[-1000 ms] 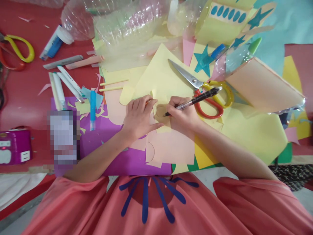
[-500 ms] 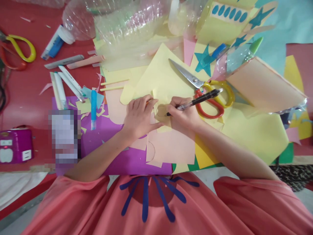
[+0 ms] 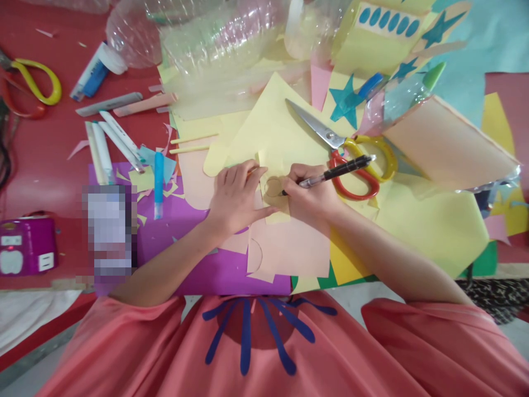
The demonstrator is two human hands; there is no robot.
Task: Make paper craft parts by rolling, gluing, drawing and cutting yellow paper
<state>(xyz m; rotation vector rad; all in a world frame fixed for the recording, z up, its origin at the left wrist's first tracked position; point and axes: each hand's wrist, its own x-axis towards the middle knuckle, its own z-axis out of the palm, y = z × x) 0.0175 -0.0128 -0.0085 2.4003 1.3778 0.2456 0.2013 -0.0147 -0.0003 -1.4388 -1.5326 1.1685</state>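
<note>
My right hand (image 3: pixel 312 190) is closed around a black pen (image 3: pixel 341 170) with a clear lower barrel. Its tip touches a small pale yellow paper piece (image 3: pixel 275 212), at the edge of a drawn circle. My left hand (image 3: pixel 237 196) rests on the left side of that piece, thumb stretched out and fingers laid over the paper. A bit of something orange shows by its fingertips, too small to make out. Below lies a peach paper sheet (image 3: pixel 295 248) with a curved pencil-like line. Open scissors (image 3: pixel 345 146) with red and yellow handles lie beyond my right hand.
Markers (image 3: pixel 119 140), a blue marker (image 3: pixel 158 184) and paper scraps lie to the left, near a blurred phone-like object (image 3: pixel 109 231) and a purple box (image 3: pixel 27 246). Clear plastic bottles (image 3: pixel 219 44) line the back. A peach-covered box (image 3: pixel 450 146) and blue paper star (image 3: pixel 346 103) are at right.
The pen's upper end has dipped slightly, with its tip still at the circle. My left hand stays in place on the paper.
</note>
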